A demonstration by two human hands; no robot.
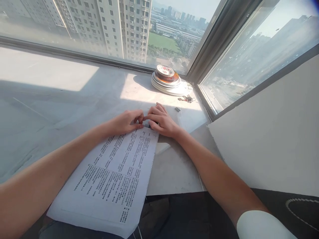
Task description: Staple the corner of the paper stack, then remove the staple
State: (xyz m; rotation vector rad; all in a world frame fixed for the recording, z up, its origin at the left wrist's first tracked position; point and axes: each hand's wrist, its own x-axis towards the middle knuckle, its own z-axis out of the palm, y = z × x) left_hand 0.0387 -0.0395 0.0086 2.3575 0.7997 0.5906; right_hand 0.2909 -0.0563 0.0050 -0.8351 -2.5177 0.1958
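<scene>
At paper's [112,176] far edge, both hands pinch small dark object [147,124].

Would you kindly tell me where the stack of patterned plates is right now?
In the head view, the stack of patterned round plates sits on the pale windowsill in the window corner, beyond the right hand and beside small keys.

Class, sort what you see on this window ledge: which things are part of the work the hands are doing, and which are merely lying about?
In hand:
left hand
right hand
printed sheet
small dark thing between the fingertips, too hidden to name

Lying about:
stack of plates
keys
small grey piece
</scene>
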